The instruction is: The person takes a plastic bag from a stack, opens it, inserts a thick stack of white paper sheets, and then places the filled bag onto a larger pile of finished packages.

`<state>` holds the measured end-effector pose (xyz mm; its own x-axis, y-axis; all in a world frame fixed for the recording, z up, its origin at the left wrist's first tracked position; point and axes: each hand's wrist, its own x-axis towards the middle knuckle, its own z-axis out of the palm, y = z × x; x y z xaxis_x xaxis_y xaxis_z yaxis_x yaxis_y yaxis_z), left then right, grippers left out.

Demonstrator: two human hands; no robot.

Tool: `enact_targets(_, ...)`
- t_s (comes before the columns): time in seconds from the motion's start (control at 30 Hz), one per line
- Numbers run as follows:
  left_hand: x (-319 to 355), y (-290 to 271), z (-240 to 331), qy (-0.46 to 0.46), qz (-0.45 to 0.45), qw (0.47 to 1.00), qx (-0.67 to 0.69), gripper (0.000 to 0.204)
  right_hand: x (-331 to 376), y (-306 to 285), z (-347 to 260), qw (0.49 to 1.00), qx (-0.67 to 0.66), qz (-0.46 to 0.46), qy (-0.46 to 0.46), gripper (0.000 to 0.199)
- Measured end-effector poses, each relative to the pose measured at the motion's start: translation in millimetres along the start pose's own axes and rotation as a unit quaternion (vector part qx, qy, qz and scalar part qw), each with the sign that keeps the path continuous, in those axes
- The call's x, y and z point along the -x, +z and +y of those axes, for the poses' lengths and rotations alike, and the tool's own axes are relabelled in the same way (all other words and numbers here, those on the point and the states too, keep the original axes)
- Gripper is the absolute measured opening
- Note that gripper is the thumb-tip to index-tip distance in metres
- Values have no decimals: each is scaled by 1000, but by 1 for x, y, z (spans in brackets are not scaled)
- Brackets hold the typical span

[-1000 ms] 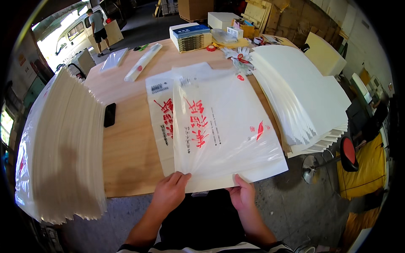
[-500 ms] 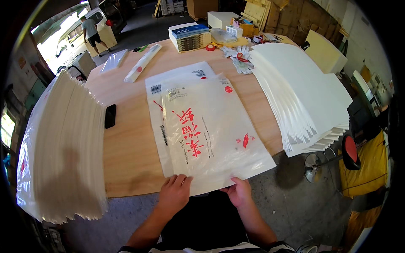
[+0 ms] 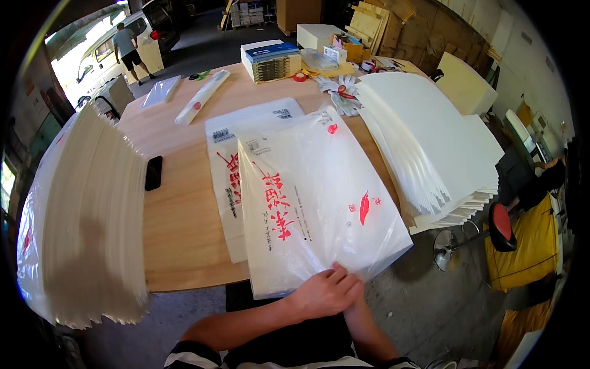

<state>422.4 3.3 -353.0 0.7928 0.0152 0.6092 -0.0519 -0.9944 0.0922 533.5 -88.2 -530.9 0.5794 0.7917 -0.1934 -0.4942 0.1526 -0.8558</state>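
A pale wooden table [image 3: 178,246] spreads across the middle of the frame in this workshop, a tall layered stack [image 3: 92,215] at its left and white sheets [image 3: 436,135] fanned at its right. I see the left hand [image 3: 332,289] clamped on the near edge of a red-printed plastic bag [image 3: 313,197], centre frame; the right hand [image 3: 356,301] is mostly hidden behind it, its grip impossible to tell.
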Motion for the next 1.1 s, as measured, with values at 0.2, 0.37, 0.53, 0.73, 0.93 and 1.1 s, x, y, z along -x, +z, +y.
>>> enact_targets(0.2, 37, -18, -13, -127, -56, 990, -24, 39, -1, 50, -51, 964, -231, 50, 120, 41)
enact_targets(0.37, 104, -56, -25, -330, -82, 936, -86, 39, -6, 58, -63, 969, -209, 55, 122, 49)
enact_targets(0.53, 127, -43, -28, -294, 31, 954, -54, 20, -20, 61, -51, 967, -234, 53, 81, 45)
enact_targets(0.73, 128, -53, -23, -321, 77, 944, -25, 18, -36, 48, -35, 957, -235, 83, 148, 34)
enact_targets(0.93, 128, -51, -26, -322, -20, 946, -36, 31, -26, 52, -35, 974, -168, 62, 139, 42)
enact_targets(1.1, 94, -45, -24, -288, -129, 948, -32, 49, -18, 53, -42, 967, -176, 85, 162, 52)
